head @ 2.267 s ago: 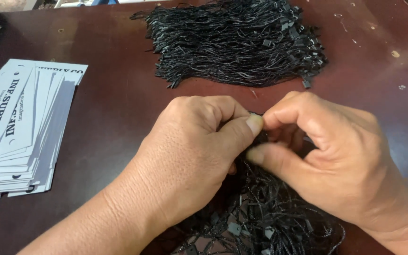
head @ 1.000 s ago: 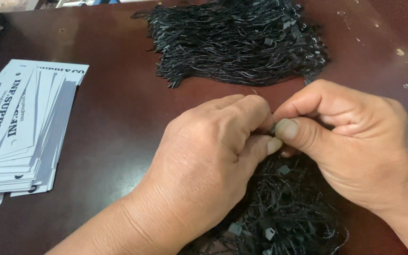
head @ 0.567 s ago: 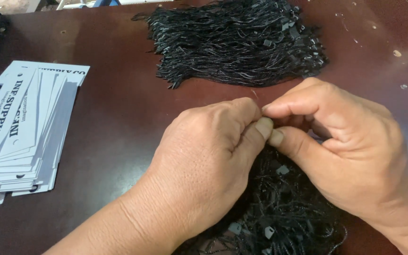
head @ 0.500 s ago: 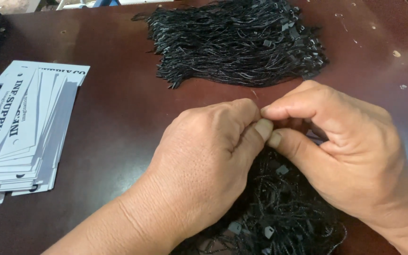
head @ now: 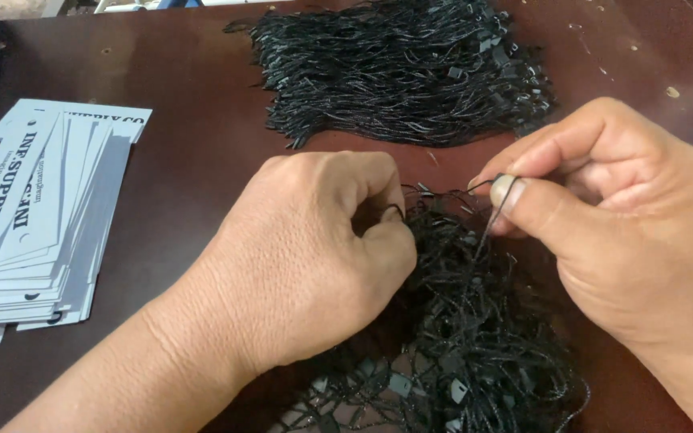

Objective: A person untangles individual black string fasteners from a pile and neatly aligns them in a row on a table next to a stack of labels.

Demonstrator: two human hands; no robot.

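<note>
Far left, the fanned stack of white paper tags (head: 38, 216) sits on the dark brown table (head: 186, 104), same spot as half a second ago, nothing stirring there. Moving right, the left hand (head: 306, 256) is curled into a tight fist, fingers closed on strands at the near pile of black strings (head: 451, 337), knuckles up, pressed right onto the tangle. Half a second ago its fingertips were touching the other hand's; now the two hands have pulled apart, and a gap has opened between them over the pile. Across that gap runs a single black string (head: 487, 212), drawn up out of the heap. On the right, the right hand (head: 619, 216) pinches that string between thumb and forefinger, thumbnail facing us, the other fingers folded in narrow behind. The strand dangles down from the pinch back into the near pile. Farther off, beyond both hands, the far pile of black strings (head: 403, 72) lies spread wide, unchanged from the earlier frames.
</note>
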